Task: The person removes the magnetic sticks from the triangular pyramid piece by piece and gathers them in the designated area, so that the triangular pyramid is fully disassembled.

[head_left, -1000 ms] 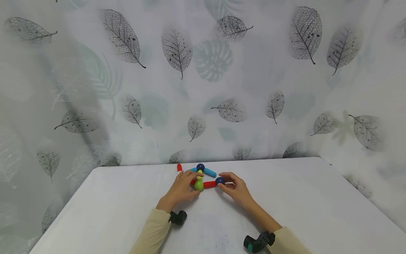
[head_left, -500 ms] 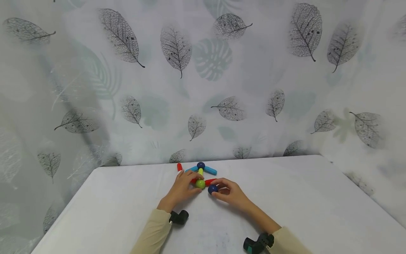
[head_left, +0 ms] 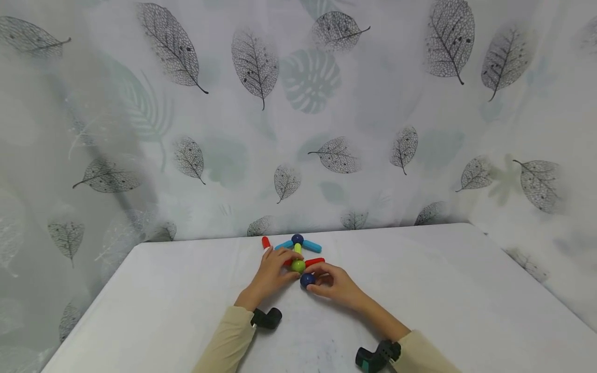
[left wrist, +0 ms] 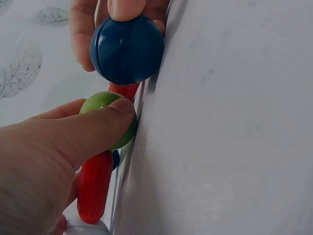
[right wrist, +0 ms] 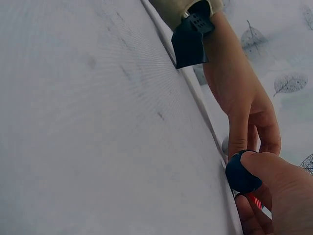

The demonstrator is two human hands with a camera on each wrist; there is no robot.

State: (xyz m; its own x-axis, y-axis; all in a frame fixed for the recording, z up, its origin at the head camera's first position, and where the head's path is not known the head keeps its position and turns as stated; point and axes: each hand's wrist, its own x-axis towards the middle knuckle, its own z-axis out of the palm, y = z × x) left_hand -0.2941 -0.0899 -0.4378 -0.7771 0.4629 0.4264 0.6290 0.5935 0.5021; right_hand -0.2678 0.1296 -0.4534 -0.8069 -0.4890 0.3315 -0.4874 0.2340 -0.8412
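Note:
My left hand [head_left: 272,274] pinches a green ball [head_left: 298,266], thumb on its near side, as the left wrist view shows. A red rod [left wrist: 95,188] runs from that ball under the hand to a pale ball [left wrist: 88,227]. Another red rod [head_left: 315,261] points right from the green ball. My right hand [head_left: 340,286] holds a dark blue ball [head_left: 307,280] between thumb and fingers, just in front of the green one. Whether the two balls touch cannot be told. A yellow-green rod [head_left: 297,250] leads back to a second dark blue ball [head_left: 297,239].
Light blue rods [head_left: 312,246] spread to either side of the back ball. One more red rod [head_left: 266,242] lies beyond my left hand, near the back edge of the white table [head_left: 420,290]. A leaf-print curtain [head_left: 298,129] hangs behind.
The right hand has pulled its dark blue ball off the right end of the red rod and brought it left and nearer, before the green ball. The left hand keeps its grip.

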